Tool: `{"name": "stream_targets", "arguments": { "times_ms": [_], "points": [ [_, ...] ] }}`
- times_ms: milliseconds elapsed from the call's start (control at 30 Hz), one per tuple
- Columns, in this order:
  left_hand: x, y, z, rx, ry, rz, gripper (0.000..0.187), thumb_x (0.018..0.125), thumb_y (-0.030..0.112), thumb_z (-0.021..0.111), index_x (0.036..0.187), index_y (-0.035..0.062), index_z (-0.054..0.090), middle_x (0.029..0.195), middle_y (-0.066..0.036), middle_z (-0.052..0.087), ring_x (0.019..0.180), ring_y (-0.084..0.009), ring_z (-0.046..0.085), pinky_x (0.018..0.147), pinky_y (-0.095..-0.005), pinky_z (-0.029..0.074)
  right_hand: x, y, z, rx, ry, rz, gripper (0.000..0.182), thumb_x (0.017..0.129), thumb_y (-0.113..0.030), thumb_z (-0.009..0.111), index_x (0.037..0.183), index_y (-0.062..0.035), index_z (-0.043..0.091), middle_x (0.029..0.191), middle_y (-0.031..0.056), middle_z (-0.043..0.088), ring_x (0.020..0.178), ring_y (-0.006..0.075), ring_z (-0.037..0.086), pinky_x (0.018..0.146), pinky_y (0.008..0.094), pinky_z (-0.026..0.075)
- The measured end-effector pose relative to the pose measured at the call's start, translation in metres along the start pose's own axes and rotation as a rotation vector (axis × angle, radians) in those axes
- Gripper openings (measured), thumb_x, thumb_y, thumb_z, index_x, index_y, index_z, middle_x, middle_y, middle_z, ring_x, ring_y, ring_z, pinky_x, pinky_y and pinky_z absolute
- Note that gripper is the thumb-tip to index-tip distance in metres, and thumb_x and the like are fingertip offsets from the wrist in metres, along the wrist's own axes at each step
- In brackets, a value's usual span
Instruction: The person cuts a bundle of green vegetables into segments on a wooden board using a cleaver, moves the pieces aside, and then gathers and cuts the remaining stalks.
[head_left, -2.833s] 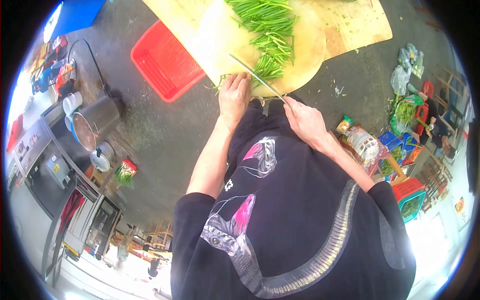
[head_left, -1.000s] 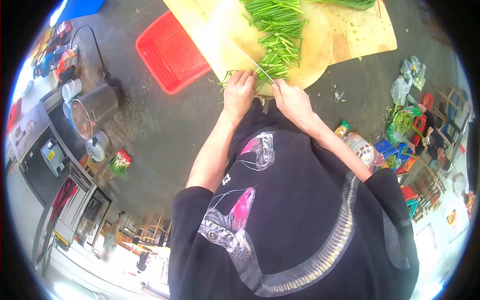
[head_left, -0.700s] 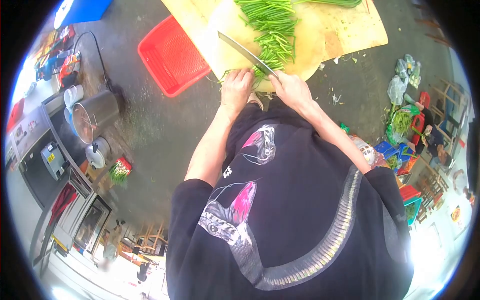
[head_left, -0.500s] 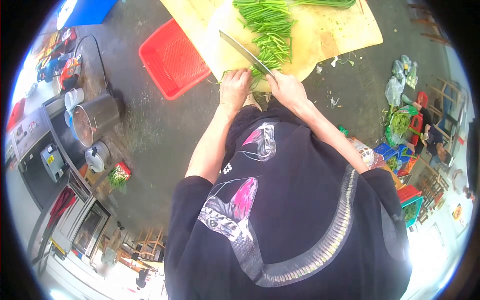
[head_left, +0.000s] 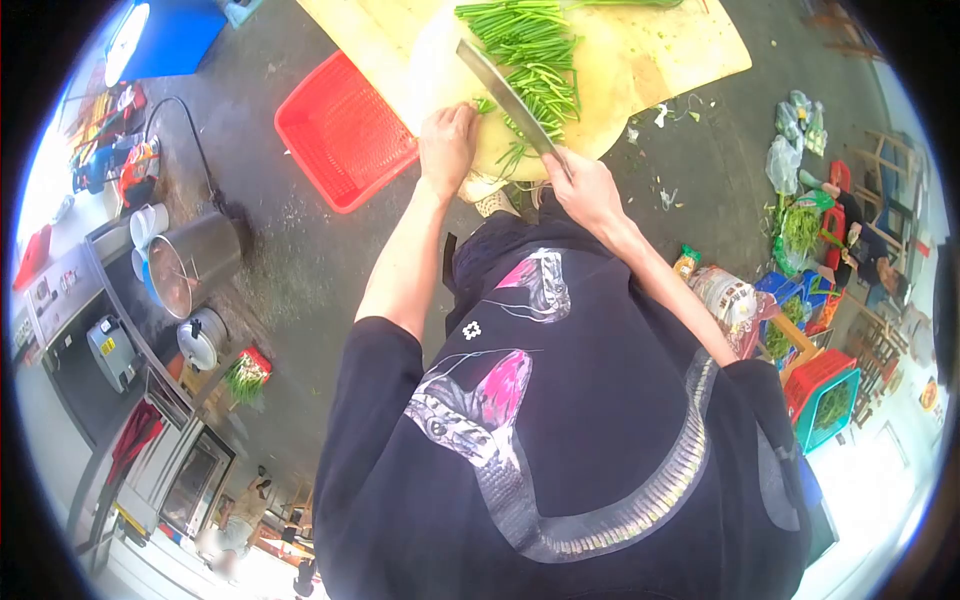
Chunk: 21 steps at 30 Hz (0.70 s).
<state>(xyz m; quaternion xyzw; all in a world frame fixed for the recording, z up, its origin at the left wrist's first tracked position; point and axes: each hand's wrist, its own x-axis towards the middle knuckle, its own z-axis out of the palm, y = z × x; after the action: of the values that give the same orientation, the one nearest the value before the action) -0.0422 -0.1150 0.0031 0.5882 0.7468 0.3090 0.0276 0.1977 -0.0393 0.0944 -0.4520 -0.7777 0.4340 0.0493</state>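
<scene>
My right hand (head_left: 588, 190) is wrapped round the handle of a knife (head_left: 508, 97), whose blade points up and left over a pale cutting board (head_left: 640, 75). Cut green stalks (head_left: 535, 60) lie in a long pile beside the blade's right side. At the board's near left part is my left hand (head_left: 448, 145), with its fingers curled together by a small green bit at the fingertips. What it grips, if anything, is too small to make out.
A red plastic basket (head_left: 345, 130) stands left of the board. A large metal pot (head_left: 190, 265) is farther left, and a blue container (head_left: 170, 40) at the upper left. At the right are plastic bags (head_left: 785, 165), crates (head_left: 825, 395) and a seated person (head_left: 870, 255).
My left hand has moved left and up, away from the stalks and blade. The knife and my right hand have shifted slightly right and down.
</scene>
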Motion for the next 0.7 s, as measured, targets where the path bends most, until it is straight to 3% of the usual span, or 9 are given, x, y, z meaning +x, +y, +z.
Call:
{"name": "stream_targets", "arguments": {
  "times_ms": [167, 200, 333, 700],
  "points": [
    [0.024, -0.009, 0.008, -0.017, 0.002, 0.041, 0.015, 0.091, 0.01, 0.079, 0.104, 0.0072, 0.073, 0.105, -0.011, 0.079, 0.097, -0.0332, 0.075, 0.09, -0.0459, 0.058, -0.032, -0.012, -0.017, 0.127, 0.081, 0.161, 0.036, 0.11, -0.036, 0.062, 0.127, -0.0076, 0.075, 0.079, 0.0233, 0.07, 0.069, 0.0377, 0.072, 0.068, 0.0448, 0.054],
    [0.026, -0.007, 0.011, -0.036, 0.006, 0.039, 0.015, 0.091, 0.01, 0.079, 0.104, 0.0071, 0.073, 0.105, -0.011, 0.079, 0.097, -0.0333, 0.075, 0.09, -0.0459, 0.058, -0.041, 0.003, -0.01, 0.146, 0.142, 0.15, 0.034, 0.11, -0.034, 0.065, 0.126, -0.0058, 0.076, 0.07, 0.0178, 0.064, 0.06, 0.0251, 0.063, 0.064, 0.0397, 0.051],
    [0.028, -0.002, 0.018, -0.088, 0.0, 0.013, 0.013, 0.093, 0.012, 0.079, 0.104, 0.0068, 0.075, 0.104, -0.012, 0.079, 0.099, -0.0334, 0.075, 0.09, -0.0454, 0.058, -0.065, 0.015, 0.0, 0.299, 0.191, 0.272, 0.032, 0.111, -0.033, 0.066, 0.124, -0.0053, 0.077, 0.062, 0.0062, 0.049, 0.06, 0.0095, 0.045, 0.058, 0.0351, 0.045],
    [0.016, 0.011, 0.011, -0.067, -0.027, -0.057, 0.016, 0.092, 0.014, 0.082, 0.105, 0.0056, 0.076, 0.102, -0.013, 0.079, 0.095, -0.0347, 0.075, 0.088, -0.0457, 0.058, -0.047, 0.017, -0.004, 0.32, 0.113, 0.273, 0.033, 0.111, -0.033, 0.067, 0.121, -0.003, 0.076, 0.063, 0.0108, 0.052, 0.059, 0.0131, 0.047, 0.059, 0.0365, 0.047]
  ]
}}
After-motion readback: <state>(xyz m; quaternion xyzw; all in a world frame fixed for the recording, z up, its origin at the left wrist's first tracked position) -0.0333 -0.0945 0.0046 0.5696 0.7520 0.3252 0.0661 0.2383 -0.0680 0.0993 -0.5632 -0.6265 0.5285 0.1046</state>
